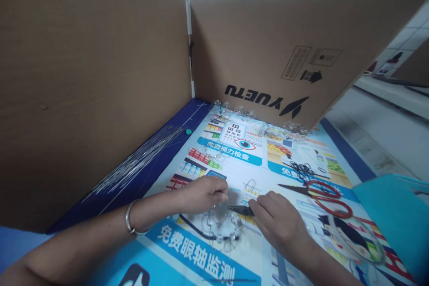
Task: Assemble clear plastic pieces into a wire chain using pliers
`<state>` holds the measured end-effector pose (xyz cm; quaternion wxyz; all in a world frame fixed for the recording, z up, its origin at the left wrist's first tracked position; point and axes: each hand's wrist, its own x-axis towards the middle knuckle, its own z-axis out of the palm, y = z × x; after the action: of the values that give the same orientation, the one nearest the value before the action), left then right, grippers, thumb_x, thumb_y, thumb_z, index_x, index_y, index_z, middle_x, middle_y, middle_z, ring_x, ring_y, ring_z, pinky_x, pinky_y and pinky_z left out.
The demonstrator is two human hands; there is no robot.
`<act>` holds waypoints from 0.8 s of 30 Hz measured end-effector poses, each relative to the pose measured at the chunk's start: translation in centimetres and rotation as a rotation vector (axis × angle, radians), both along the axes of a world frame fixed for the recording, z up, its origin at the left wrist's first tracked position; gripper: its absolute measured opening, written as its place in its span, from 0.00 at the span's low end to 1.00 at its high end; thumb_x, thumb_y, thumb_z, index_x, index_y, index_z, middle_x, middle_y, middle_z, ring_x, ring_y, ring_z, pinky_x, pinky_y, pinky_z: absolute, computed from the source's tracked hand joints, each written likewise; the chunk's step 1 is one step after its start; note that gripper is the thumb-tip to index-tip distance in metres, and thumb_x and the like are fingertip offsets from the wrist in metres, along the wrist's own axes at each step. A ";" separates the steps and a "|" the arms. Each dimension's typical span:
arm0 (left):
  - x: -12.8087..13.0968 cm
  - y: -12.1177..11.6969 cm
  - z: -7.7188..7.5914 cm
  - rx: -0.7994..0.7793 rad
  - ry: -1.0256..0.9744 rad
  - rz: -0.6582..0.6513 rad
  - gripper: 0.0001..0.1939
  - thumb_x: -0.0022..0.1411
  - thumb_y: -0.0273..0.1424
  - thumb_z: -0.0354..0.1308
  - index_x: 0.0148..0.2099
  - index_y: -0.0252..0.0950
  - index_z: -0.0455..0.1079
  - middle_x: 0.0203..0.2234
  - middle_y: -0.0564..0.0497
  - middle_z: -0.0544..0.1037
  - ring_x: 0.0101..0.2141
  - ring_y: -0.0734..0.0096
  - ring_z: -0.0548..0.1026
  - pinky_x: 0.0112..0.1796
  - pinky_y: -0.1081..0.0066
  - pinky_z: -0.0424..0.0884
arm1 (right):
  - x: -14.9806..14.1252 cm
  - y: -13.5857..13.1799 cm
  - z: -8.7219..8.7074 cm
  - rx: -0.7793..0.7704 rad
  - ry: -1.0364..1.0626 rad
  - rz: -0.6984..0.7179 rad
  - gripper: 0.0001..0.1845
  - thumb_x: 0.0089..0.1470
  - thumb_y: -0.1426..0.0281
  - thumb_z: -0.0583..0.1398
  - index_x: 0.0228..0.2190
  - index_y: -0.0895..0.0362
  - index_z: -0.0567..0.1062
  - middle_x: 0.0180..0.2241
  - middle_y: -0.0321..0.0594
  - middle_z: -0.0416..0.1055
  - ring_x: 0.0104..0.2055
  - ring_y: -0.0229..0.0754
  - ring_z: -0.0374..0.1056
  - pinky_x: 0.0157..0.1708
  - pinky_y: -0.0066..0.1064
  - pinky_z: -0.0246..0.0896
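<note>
My left hand is closed in a pinch at the middle of the work surface, a bangle on its wrist. Just under its fingertips is a strand of clear beads on thin wire, with wire ends sticking out; the pinched part itself is hidden. My right hand is wrapped round a pair of pliers. The dark jaws point left, close to the left fingertips and the upper part of the strand. Whether the jaws grip the wire is too small to tell.
Red-handled scissors lie right of my hands, near black rings and a clear round roll. Straight wires lie along the left cardboard wall. More clear beaded pieces line the back wall. A small green object sits nearby.
</note>
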<state>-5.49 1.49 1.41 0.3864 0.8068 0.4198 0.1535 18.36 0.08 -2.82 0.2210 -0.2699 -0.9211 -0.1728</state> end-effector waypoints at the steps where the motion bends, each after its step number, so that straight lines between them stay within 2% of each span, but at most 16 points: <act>1: 0.0 0.0 0.0 -0.011 -0.002 -0.002 0.08 0.58 0.26 0.49 0.26 0.35 0.59 0.22 0.55 0.64 0.26 0.74 0.62 0.28 0.75 0.56 | 0.0 0.1 -0.1 -0.023 0.012 -0.004 0.07 0.56 0.76 0.53 0.35 0.61 0.71 0.25 0.40 0.64 0.29 0.40 0.56 0.30 0.34 0.51; 5: 0.0 0.0 0.0 -0.032 -0.004 -0.011 0.08 0.59 0.27 0.48 0.27 0.34 0.60 0.22 0.55 0.64 0.26 0.74 0.62 0.28 0.75 0.55 | 0.2 0.2 -0.5 -0.078 0.020 -0.026 0.07 0.57 0.74 0.53 0.34 0.60 0.71 0.25 0.39 0.64 0.29 0.40 0.56 0.30 0.34 0.51; 12: 0.0 0.0 -0.1 0.019 0.006 -0.030 0.08 0.59 0.26 0.48 0.27 0.34 0.61 0.25 0.54 0.66 0.30 0.72 0.64 0.32 0.74 0.59 | 0.3 -0.2 0.0 0.041 -0.127 -0.011 0.10 0.55 0.78 0.52 0.37 0.59 0.71 0.26 0.40 0.64 0.29 0.40 0.56 0.30 0.36 0.49; 16: 0.0 0.0 -0.3 0.035 0.005 -0.033 0.08 0.59 0.26 0.49 0.27 0.34 0.62 0.27 0.53 0.67 0.31 0.72 0.65 0.33 0.74 0.60 | 0.0 -0.4 0.5 0.083 -0.138 -0.002 0.10 0.56 0.78 0.51 0.37 0.59 0.71 0.26 0.40 0.63 0.29 0.40 0.56 0.30 0.36 0.49; 24: -0.1 0.0 -0.3 0.038 0.015 -0.045 0.08 0.60 0.27 0.49 0.28 0.34 0.62 0.26 0.54 0.67 0.30 0.73 0.65 0.32 0.75 0.60 | -0.1 -0.6 0.8 0.063 -0.137 0.027 0.10 0.55 0.78 0.52 0.36 0.61 0.71 0.26 0.41 0.64 0.29 0.41 0.55 0.30 0.36 0.49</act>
<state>-5.56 1.48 1.11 0.3709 0.8245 0.4015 0.1466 18.30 -0.48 -2.06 0.1681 -0.2379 -0.9317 -0.2171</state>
